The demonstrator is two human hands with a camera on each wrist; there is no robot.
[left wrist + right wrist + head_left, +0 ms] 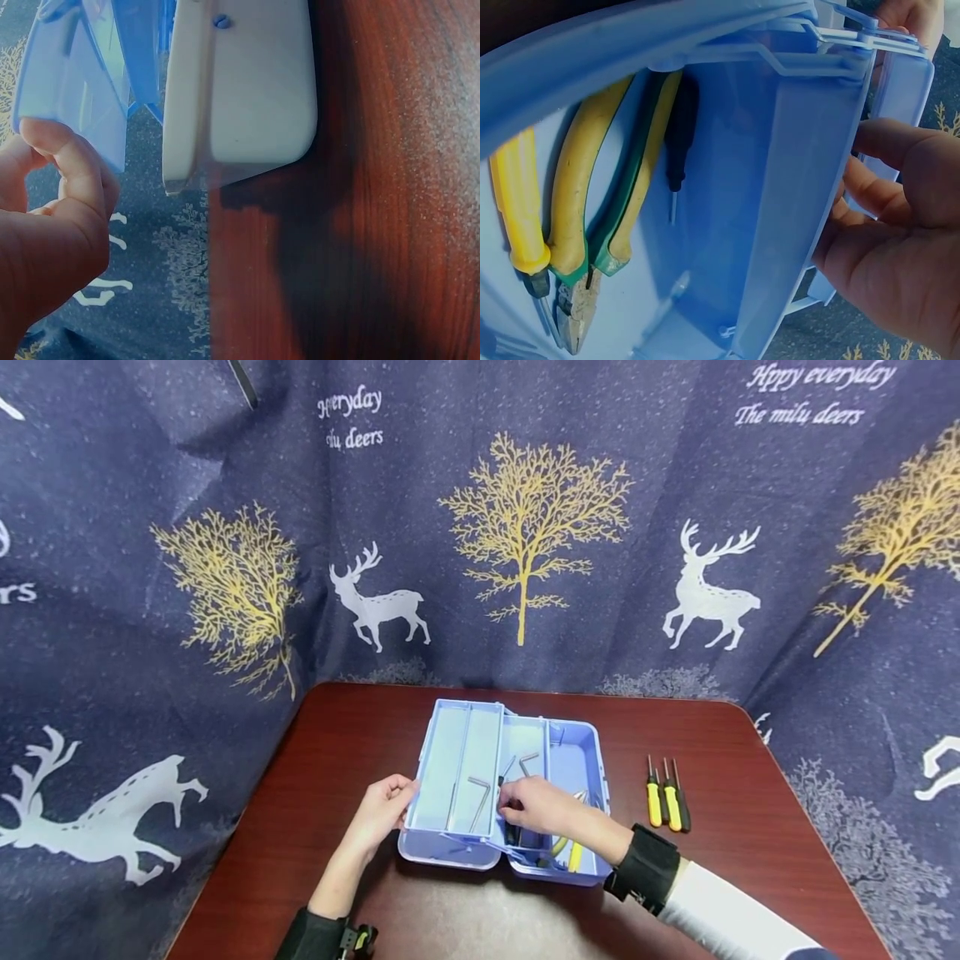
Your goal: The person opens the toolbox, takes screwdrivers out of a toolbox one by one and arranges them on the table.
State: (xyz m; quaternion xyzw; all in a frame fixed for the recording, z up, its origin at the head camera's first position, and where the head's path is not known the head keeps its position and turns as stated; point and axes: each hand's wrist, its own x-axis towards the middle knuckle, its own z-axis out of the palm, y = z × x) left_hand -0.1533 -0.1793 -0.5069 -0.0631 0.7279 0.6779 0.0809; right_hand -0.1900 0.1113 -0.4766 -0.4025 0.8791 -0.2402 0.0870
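A light-blue toolbox (600, 752) stands opened on the table, its trays spread out in steps. My left hand (386, 802) pinches the left edge of the upper tray (442, 735) between thumb and fingers; the left wrist view shows this tray's end. An L-shaped hex key (480, 797) lies in it. My right hand (540, 802) reaches into the middle tray (525, 731), fingers curled close to its left edge. Another hex key (527, 760) and dark tool parts lie there. I cannot tell what the right fingers hold. Pliers (577, 187) with yellow-green handles lie in the box bottom.
Beside the pliers are a yellow-handled screwdriver (517, 202) and a black-handled screwdriver (681, 131). Several screwdrivers (670, 802) with yellow and black handles lie on the table right of the box. A dark curtain (570, 668) with deer and trees hangs behind the table (337, 735).
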